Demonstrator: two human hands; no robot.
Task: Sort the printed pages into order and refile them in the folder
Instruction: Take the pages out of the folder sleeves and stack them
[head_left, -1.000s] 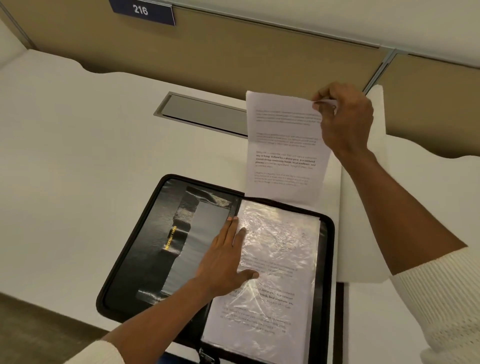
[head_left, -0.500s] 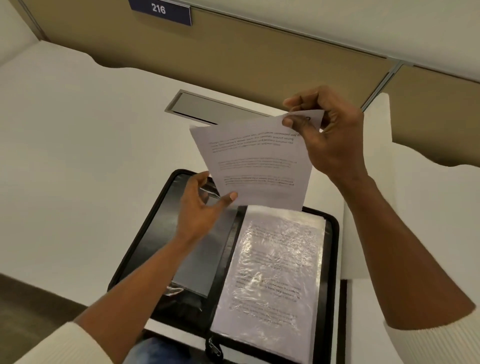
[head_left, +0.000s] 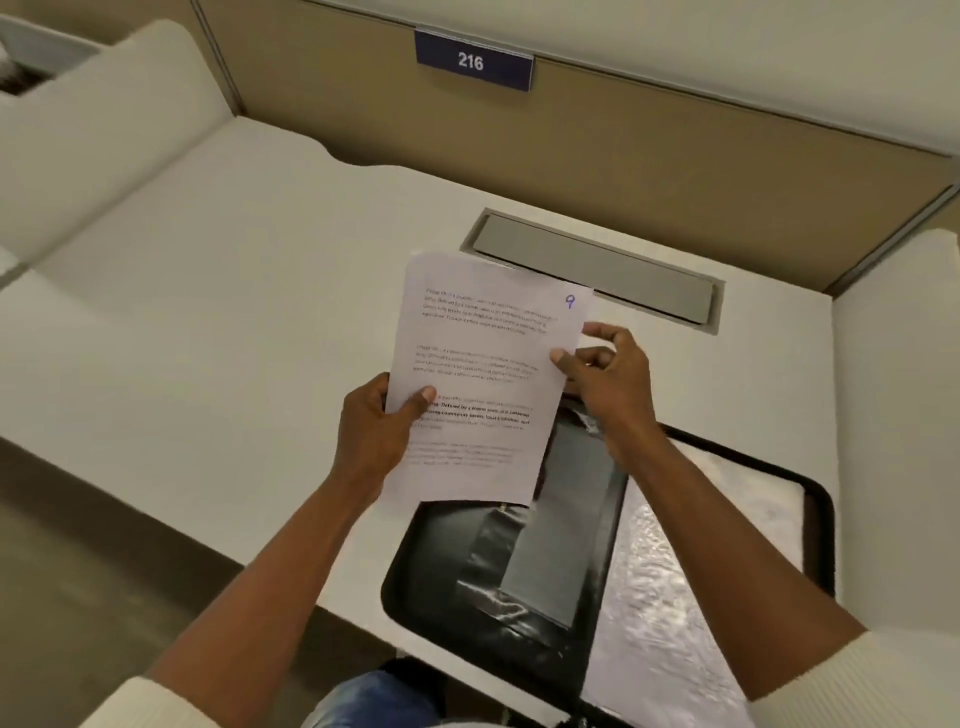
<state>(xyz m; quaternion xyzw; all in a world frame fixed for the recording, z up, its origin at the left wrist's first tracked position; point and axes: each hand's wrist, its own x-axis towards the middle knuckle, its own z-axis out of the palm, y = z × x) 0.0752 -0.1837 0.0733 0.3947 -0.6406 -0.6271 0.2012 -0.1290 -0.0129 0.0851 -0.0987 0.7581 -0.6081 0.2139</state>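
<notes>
A printed page (head_left: 483, 374) marked "9" in blue at its top right corner is held up over the desk, text facing me. My left hand (head_left: 376, 431) grips its left edge, thumb on the front. My right hand (head_left: 605, 379) pinches its right edge. Below lies the open black folder (head_left: 467, 587), its left inner cover showing a dark pocket. On the folder's right side sit plastic sleeves (head_left: 691, 561) with printed pages inside, partly hidden by my right forearm.
The white desk (head_left: 234, 312) stretches to the left. A grey cable hatch (head_left: 597, 267) is set in the desk behind the page. A tan partition with a blue "216" plate (head_left: 472, 61) stands at the back. A white divider (head_left: 893, 415) rises on the right.
The page was lifted from the folder by my right hand, then turned face-up. My left hand left the sleeves and took the page's left edge. The view swung left.
</notes>
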